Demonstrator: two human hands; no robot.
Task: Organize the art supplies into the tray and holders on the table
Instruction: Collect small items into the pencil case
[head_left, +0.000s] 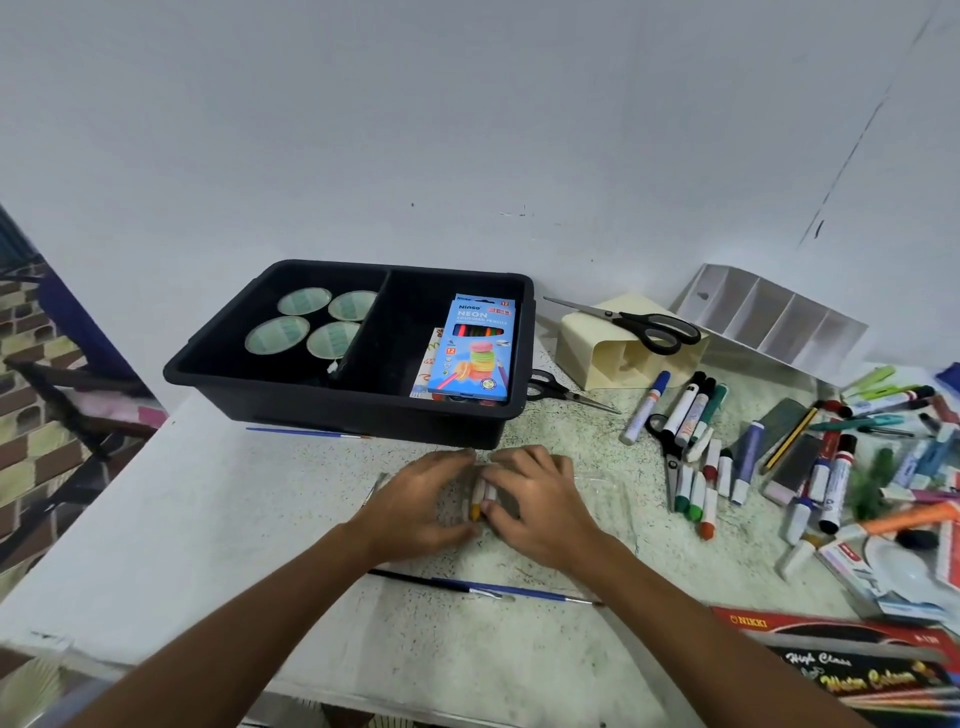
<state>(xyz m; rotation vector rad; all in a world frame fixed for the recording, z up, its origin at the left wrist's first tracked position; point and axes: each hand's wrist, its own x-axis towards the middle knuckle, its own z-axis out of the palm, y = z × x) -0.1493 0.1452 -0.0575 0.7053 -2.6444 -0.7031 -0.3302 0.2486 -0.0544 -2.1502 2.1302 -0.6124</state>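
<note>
The task looks barely begun: the black plastic divided tray (291, 387) holds only four tape rolls (306, 325) and a blue neon-pencil box (474, 349), while markers and crayons (696, 447) litter the speckled tabletop (218, 519) and both holders lie empty, as left hand (415, 501) and right hand (540, 501) curl their fingers round a few short crayons (480, 499)

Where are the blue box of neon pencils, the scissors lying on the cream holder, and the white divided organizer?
Neon pencil box (474, 349): head view, middle of its blue front.
Scissors (660, 328): head view, black handle loops.
White divided organizer (769, 314): head view, an inner divider wall.
</note>
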